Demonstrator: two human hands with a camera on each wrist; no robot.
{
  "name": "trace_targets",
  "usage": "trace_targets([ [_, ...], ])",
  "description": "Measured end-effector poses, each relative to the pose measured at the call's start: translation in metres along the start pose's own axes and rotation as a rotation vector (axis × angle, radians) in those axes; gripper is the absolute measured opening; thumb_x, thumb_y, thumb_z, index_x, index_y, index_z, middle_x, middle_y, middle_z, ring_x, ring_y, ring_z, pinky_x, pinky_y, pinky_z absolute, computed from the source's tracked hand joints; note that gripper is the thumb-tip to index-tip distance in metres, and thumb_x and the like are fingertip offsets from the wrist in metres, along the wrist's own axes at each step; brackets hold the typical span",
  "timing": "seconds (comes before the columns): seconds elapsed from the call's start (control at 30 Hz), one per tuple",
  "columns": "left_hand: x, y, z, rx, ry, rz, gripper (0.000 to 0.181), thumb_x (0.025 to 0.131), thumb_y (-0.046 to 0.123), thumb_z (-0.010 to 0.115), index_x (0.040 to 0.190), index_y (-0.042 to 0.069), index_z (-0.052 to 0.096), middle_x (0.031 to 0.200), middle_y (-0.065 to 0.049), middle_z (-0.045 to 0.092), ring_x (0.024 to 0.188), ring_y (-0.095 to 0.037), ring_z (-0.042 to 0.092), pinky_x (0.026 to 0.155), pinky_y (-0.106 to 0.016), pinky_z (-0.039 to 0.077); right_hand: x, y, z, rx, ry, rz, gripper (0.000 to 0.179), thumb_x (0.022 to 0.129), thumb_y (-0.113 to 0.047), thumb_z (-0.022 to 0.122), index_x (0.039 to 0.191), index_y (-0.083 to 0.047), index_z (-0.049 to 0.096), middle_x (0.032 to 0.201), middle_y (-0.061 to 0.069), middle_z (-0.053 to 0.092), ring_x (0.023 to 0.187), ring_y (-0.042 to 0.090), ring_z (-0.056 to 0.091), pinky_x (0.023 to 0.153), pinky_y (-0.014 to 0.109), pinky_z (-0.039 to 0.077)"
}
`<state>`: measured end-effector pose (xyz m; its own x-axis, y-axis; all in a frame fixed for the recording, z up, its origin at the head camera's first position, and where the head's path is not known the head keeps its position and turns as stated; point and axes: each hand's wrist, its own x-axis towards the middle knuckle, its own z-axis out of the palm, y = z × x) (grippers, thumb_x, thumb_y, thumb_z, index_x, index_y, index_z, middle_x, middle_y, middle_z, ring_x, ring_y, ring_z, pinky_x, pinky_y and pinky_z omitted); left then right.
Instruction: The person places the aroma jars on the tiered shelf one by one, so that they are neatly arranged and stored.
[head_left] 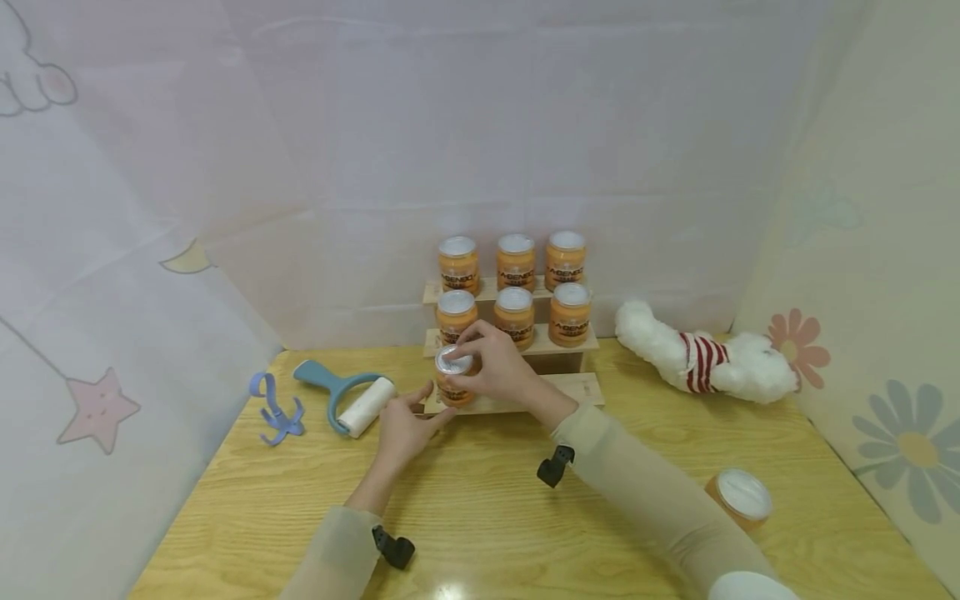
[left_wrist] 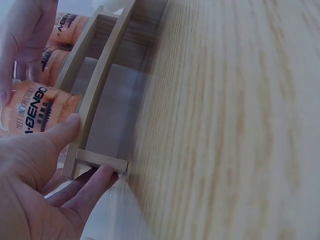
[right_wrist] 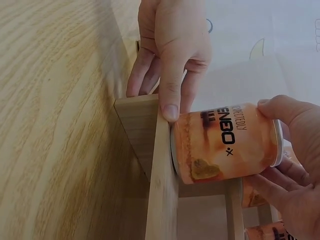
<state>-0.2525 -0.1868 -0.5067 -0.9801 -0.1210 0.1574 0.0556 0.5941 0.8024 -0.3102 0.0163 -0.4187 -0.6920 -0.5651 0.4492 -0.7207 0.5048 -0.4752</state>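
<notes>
A three-step wooden display stand (head_left: 573, 388) holds rows of orange cans with silver lids. My right hand (head_left: 498, 367) grips one orange can (right_wrist: 225, 142) near its lid, fingers and thumb on either side. That can stands upright at the left end of the lowest step, its base touching the wood. My left hand (head_left: 403, 429) holds the left end of the same step, thumb on the front edge beside the can and fingers against the end piece (left_wrist: 102, 161). Behind the held can, a middle-row can (head_left: 456, 304) is partly covered.
Another orange can (head_left: 741, 497) stands at the table's right front. A white plush toy (head_left: 757, 371) with red stripes lies right of the stand. To the left are a blue-handled lint roller (head_left: 367, 407) and a purple hook-like piece (head_left: 281, 419). Cloth walls edge the table.
</notes>
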Motion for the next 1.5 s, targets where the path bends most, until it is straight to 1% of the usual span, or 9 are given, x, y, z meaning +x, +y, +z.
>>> trace_targets([
  [0.07,0.0,0.0,0.0,0.0,-0.002,-0.002,0.074,0.086,0.039,0.091,0.147,0.009,0.062,0.144,-0.016,0.067,0.109,-0.038,0.078,0.091,-0.05,0.064,-0.002,-0.001,0.001,0.0,0.003,0.007,0.028,0.091,-0.031,0.087,0.114,-0.016,0.085,0.122,0.006,0.065,0.109,0.02,0.064,0.081,0.03,0.057],
  [0.27,-0.001,-0.001,0.001,-0.023,-0.01,0.002,0.075,0.085,0.037,0.092,0.148,0.007,0.061,0.137,-0.02,0.07,0.097,-0.031,0.081,0.084,-0.045,0.066,-0.006,-0.004,0.005,-0.015,0.006,0.027,0.026,0.094,-0.029,0.084,0.117,-0.017,0.084,0.129,0.008,0.066,0.123,0.028,0.062,0.104,0.046,0.055],
  [0.47,0.0,0.0,0.0,-0.041,-0.002,0.012,0.074,0.085,0.034,0.093,0.146,0.005,0.062,0.141,-0.029,0.064,0.095,-0.033,0.081,0.079,-0.042,0.067,-0.004,-0.005,0.005,-0.045,0.005,0.006,0.026,0.095,-0.026,0.083,0.119,-0.016,0.083,0.131,0.01,0.068,0.126,0.031,0.062,0.105,0.046,0.056],
  [0.63,0.001,0.0,0.001,-0.016,0.011,0.019,0.073,0.084,0.036,0.093,0.144,0.007,0.064,0.142,-0.027,0.064,0.101,-0.037,0.08,0.084,-0.045,0.066,-0.007,-0.008,-0.008,-0.055,0.002,0.011,0.032,0.096,-0.028,0.082,0.124,-0.015,0.081,0.132,0.007,0.069,0.127,0.028,0.061,0.111,0.049,0.053],
  [0.77,0.002,-0.001,0.002,-0.019,0.015,0.029,0.073,0.084,0.036,0.093,0.144,0.006,0.065,0.142,-0.025,0.064,0.099,-0.036,0.081,0.082,-0.044,0.066,-0.011,-0.014,-0.036,-0.086,0.054,-0.001,0.031,0.096,-0.029,0.081,0.123,-0.013,0.081,0.128,0.005,0.071,0.118,0.026,0.065,0.1,0.046,0.058],
  [0.9,0.002,-0.003,0.002,-0.01,0.03,0.03,0.072,0.083,0.034,0.094,0.142,0.005,0.066,0.142,-0.023,0.065,0.099,-0.036,0.081,0.081,-0.044,0.066,-0.015,-0.021,-0.077,-0.112,0.114,-0.022,0.026,0.096,-0.024,0.08,0.118,-0.012,0.082,0.122,0.007,0.075,0.11,0.026,0.069,0.087,0.042,0.059],
  [1.07,0.002,-0.003,0.001,0.016,0.025,0.026,0.072,0.084,0.036,0.093,0.143,0.006,0.066,0.143,-0.021,0.066,0.104,-0.039,0.079,0.084,-0.047,0.066,-0.023,-0.026,-0.133,-0.1,0.097,0.036,0.022,0.096,-0.022,0.079,0.116,-0.014,0.082,0.12,0.006,0.076,0.106,0.025,0.069,0.089,0.043,0.058],
  [1.27,0.002,-0.004,0.001,0.005,0.004,0.016,0.075,0.084,0.04,0.093,0.144,0.006,0.065,0.143,-0.019,0.067,0.111,-0.04,0.077,0.088,-0.05,0.064,-0.044,-0.022,-0.194,-0.049,0.032,0.137,0.021,0.1,-0.021,0.075,0.118,-0.014,0.081,0.123,0.006,0.075,0.114,0.029,0.067,0.096,0.05,0.058],
  [1.5,0.002,-0.005,0.001,-0.015,-0.004,-0.007,0.075,0.082,0.04,0.094,0.144,0.009,0.065,0.145,-0.015,0.067,0.114,-0.039,0.076,0.092,-0.05,0.063,-0.086,0.0,-0.237,-0.121,0.034,0.163,0.019,0.101,-0.016,0.073,0.117,-0.012,0.082,0.117,0.01,0.076,0.105,0.024,0.067,0.093,0.05,0.06],
])
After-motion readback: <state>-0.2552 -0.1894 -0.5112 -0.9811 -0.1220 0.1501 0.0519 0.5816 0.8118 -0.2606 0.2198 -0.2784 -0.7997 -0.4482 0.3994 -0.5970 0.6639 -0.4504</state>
